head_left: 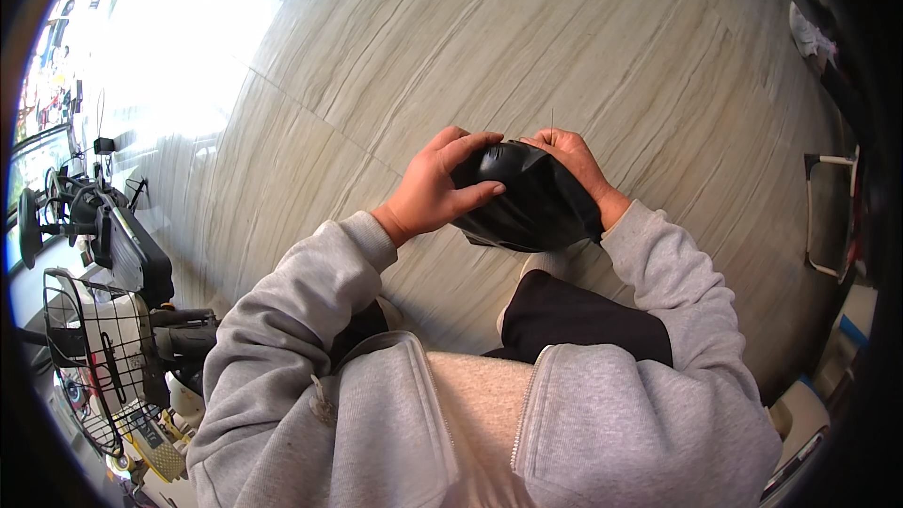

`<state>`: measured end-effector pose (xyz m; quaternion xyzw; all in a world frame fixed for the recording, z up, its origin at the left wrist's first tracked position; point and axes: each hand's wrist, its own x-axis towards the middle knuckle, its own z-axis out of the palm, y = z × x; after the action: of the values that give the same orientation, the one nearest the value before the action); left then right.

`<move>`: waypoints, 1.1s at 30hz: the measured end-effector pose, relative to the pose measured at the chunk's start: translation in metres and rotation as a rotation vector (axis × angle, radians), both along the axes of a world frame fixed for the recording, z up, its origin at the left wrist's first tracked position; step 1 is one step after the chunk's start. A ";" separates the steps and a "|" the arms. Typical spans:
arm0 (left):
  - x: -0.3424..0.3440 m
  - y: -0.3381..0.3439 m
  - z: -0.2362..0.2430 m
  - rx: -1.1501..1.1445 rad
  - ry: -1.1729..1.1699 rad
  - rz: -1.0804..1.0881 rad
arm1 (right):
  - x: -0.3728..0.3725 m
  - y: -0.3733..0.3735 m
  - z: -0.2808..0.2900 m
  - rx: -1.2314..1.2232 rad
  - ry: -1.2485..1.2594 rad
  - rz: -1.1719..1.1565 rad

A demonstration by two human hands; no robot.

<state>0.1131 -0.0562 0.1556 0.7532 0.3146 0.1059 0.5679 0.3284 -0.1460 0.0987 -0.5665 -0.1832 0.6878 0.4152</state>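
Note:
A shiny, black, leather-like piece (pixel 527 196), bulging and creased, is held up in front of my lap. My left hand (pixel 440 179) grips its left side, with the fingers over the top edge and the thumb pressed on the near face. At the upper right edge, my right hand (pixel 571 158) is closed in a pinch, its wrist lying along the piece's right side. A thin, needle-like line (pixel 552 119) sticks up from the right fingertips; what it is, I cannot make out. The underside of the black piece is hidden.
Pale streaked floor tiles (pixel 602 38) lie beyond my hands. On the left stand a black wire basket (pixel 103 357) and dark vehicle parts (pixel 136 254). To the right are a metal-framed stand (pixel 832 212) and a white shoe (pixel 809 35). My dark trouser leg (pixel 583 320) is below the piece.

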 end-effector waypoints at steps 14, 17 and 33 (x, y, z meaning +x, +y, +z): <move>-0.002 0.013 -0.003 -0.435 0.003 0.046 | -0.001 0.005 0.002 -0.064 0.129 0.049; -0.002 0.014 -0.003 -0.475 0.008 0.035 | 0.005 0.006 -0.003 -0.087 0.093 0.137; -0.006 0.016 0.001 -0.518 -0.001 -0.003 | 0.013 0.009 -0.022 -0.018 0.022 0.349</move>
<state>0.1073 -0.0399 0.1570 0.5831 0.3299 0.0214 0.7421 0.3418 -0.1365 0.0770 -0.5221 -0.2681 0.7572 0.2865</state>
